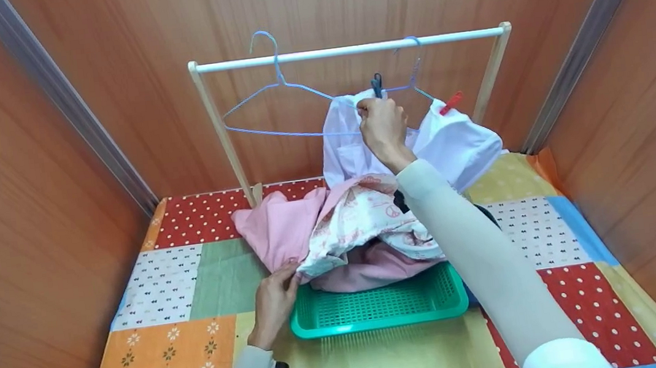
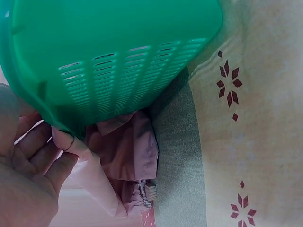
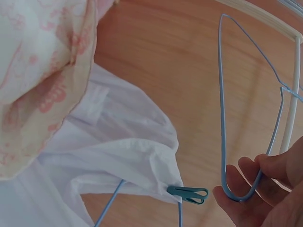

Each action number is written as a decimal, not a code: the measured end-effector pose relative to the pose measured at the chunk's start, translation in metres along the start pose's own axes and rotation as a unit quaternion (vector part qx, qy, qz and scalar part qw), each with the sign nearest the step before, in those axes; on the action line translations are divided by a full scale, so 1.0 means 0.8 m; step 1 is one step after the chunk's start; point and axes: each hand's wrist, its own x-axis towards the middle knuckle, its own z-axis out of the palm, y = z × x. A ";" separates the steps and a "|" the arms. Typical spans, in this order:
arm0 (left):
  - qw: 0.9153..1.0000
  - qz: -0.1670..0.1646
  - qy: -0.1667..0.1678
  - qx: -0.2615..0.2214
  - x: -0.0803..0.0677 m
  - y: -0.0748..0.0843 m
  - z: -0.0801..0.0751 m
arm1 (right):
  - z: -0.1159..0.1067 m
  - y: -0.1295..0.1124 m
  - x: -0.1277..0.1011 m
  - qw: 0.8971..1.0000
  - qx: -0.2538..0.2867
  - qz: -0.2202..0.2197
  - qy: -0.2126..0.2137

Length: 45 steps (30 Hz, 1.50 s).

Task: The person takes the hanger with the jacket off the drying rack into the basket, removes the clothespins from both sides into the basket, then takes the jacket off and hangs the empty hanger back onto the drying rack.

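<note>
Right hand (image 1: 382, 125) grips hanger (image 3: 222, 118); green basket (image 1: 379, 309) holds, seemingly, pink clothes (image 1: 364, 229).

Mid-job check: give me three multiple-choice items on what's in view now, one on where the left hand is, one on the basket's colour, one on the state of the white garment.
1. Where is the left hand?
A. at the basket's left rim, on the pink cloth
B. on the rail
C. on a wall panel

2. What colour is the basket?
A. blue
B. green
C. red

3. How is the white garment?
A. folded on the table
B. in the basket
C. pegged on a blue hanger under the rail

Answers: 1 A, its fingers touch the pink cloth beside the rim. 2 B, green in both views. 3 C, a dark peg and a red peg hold it on the blue hanger, by the right hand.
</note>
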 end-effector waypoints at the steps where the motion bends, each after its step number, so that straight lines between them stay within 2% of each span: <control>1: 1.000 -0.001 0.001 0.000 0.000 0.000 0.000 | 0.002 0.000 -0.001 1.000 -0.002 -0.002 -0.003; 15: 1.000 0.002 0.006 -0.004 -0.001 0.000 0.001 | 0.025 0.005 -0.015 0.999 -0.032 -0.029 -0.024; 18: 1.000 0.008 0.008 -0.004 0.000 0.000 0.001 | 0.028 0.007 -0.016 0.998 -0.028 -0.028 -0.038; 25: 1.000 -0.006 0.004 -0.011 -0.001 0.002 0.000 | 0.030 0.015 -0.021 0.998 0.005 -0.028 -0.058; 33: 1.000 -0.001 0.006 -0.012 -0.002 0.002 0.002 | 0.014 0.032 -0.042 0.997 0.017 -0.058 -0.042; 38: 1.000 -0.005 0.006 -0.015 -0.003 0.001 0.003 | -0.003 0.054 -0.067 0.996 0.026 -0.085 -0.023; 45: 1.000 -0.005 0.010 -0.013 -0.003 -0.001 0.003 | -0.030 0.092 -0.103 0.993 0.060 -0.098 0.005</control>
